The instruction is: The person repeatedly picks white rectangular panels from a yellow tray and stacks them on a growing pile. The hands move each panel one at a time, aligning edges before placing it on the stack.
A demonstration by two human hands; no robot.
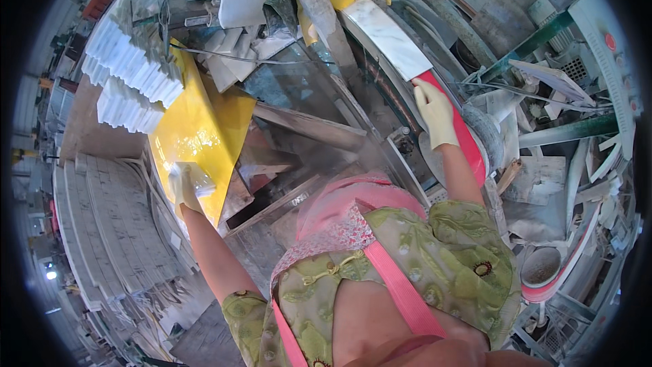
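Note:
At the left, my left hand (182, 189), in a pale glove, is closed on a small white tile piece (197, 175) over a glossy yellow sheet (227, 119). Its fingers are partly hidden and slightly blurred. My right hand (437, 114), gloved too, reaches up to a red belt (467, 149). There its fingertips touch the near end of a long white marble slab (387, 35) with grey veins. Those fingers look loosely bent, not wrapped round the slab. White strips in a stepped stack (132, 71) sit beyond my left hand, at the yellow sheet's upper left.
Curved pale stacked slabs (112, 224) stand left of my left arm. A wooden beam (312, 128) crosses the wet middle area. Broken stone offcuts (227, 58) lie at the far side. On the right are a green metal bar (577, 130), a panel with a red button (610, 42) and a bowl (541, 265).

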